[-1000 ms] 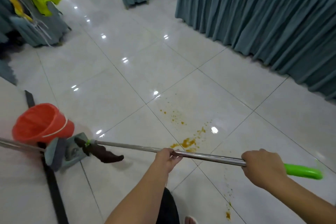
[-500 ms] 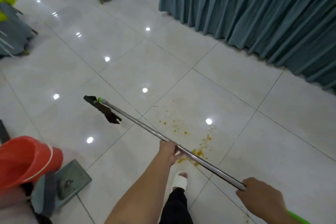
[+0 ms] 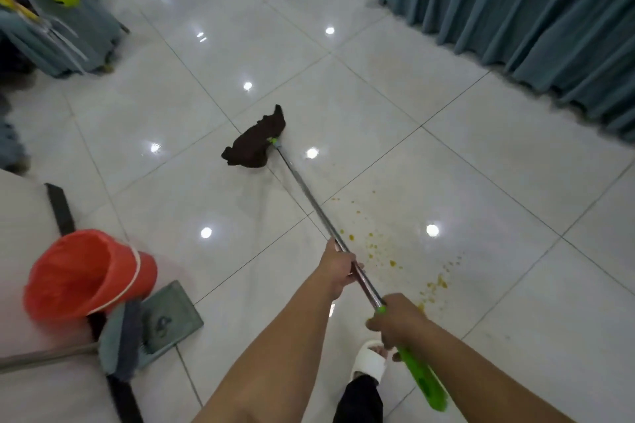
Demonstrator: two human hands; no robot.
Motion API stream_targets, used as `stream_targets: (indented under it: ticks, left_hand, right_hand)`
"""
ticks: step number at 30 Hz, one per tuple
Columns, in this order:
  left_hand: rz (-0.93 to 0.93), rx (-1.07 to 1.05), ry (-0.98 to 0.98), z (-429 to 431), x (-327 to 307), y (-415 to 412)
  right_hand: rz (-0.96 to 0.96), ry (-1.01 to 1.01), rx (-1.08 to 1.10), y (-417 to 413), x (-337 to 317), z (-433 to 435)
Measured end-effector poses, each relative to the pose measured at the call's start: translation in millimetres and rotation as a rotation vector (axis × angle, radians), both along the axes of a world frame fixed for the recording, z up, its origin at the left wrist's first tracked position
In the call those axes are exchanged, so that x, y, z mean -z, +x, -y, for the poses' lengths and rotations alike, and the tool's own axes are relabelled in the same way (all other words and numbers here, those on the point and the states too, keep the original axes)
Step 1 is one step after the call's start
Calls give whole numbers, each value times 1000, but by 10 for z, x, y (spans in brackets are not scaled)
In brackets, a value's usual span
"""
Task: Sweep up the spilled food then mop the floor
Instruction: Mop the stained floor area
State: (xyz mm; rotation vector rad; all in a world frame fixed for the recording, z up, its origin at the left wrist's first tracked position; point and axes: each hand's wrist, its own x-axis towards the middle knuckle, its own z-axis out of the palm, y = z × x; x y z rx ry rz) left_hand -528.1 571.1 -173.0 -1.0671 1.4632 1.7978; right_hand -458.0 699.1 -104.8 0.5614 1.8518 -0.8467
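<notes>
I hold a mop with a steel pole (image 3: 302,185) and a green grip (image 3: 426,385). Its dark brown cloth head (image 3: 256,144) lies flat on the white tiled floor, ahead of me and left of the spill. My left hand (image 3: 338,268) grips the pole partway up. My right hand (image 3: 395,319) grips it where the steel meets the green grip. Orange-yellow food specks and smears (image 3: 395,257) are scattered over the tile just right of the pole, close to my hands.
A red bucket (image 3: 86,275) stands at lower left beside a grey-green dustpan (image 3: 171,316) and a brush (image 3: 120,343). Teal skirted tables (image 3: 515,3) line the right and far side. Covered chairs (image 3: 62,27) with yellow-green cloth stand upper left. My white slipper (image 3: 369,359) is below my hands.
The mop head swung from beside the bucket, through the air to the right and forward, and now rests on the floor. Both hands kept hold of the pole.
</notes>
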Motion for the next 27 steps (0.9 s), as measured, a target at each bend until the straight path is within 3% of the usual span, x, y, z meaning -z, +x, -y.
stream_targets:
  ticks: [5,10,18,24,27]
  left_hand:
    - [-9,84,66,-76,5,164]
    - [2,337,-74,-309,-135,363]
    - [-16,485,-132,-755,-472,1009]
    - [26,651,-166,-1258,-462,1576]
    - [36,621,-144,-1502,-447,1873]
  right_hand:
    - [-13,-1,34,-177,179,-60]
    - [-140,-94,26,-51,68,-428]
    - [-17,-182,129,261,-215,-1105]
    - [53,-206,138,1027,-403,-1925]
    - [88,-229,153,1418,-521,-2382]
